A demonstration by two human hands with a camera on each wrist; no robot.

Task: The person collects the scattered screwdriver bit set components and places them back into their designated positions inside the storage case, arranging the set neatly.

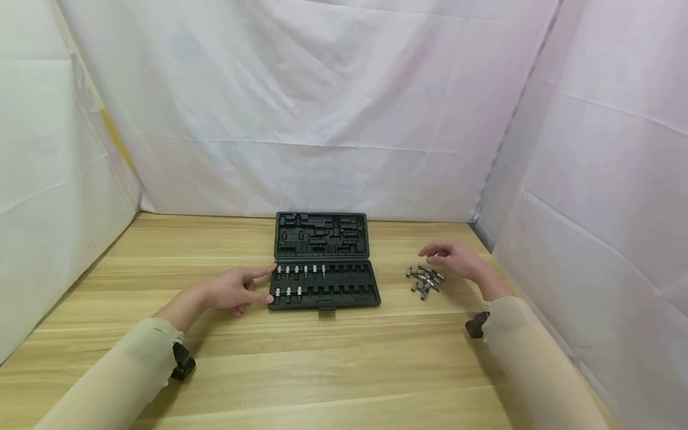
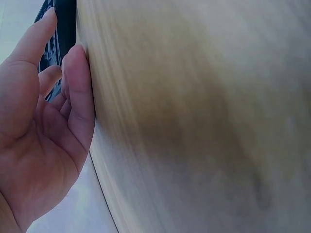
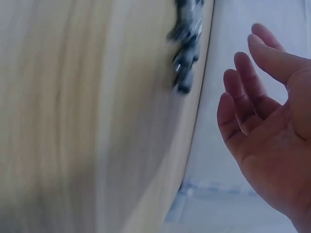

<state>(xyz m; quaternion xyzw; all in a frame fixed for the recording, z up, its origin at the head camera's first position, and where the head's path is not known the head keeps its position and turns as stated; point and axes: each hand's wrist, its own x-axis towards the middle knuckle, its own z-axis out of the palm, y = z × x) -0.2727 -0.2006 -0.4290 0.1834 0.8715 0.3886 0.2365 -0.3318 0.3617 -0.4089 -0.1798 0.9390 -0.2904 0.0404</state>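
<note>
A black socket case lies unfolded on the table, its lid leaning back. Short silver bit sockets stand in the left part of its two rows, several in the far row and three in the near one. Thumb and index finger of my left hand are spread and touch the case's left edge; the other fingers bend loosely in the left wrist view. Over the back of a loose pile of bit sockets hovers my right hand, relaxed and holding nothing. In the right wrist view the pile is blurred.
The wooden table ends at white cloth walls at the back and both sides. Vacant slots show in the right part of the case. A black wrist device sits under the left cuff, another under the right.
</note>
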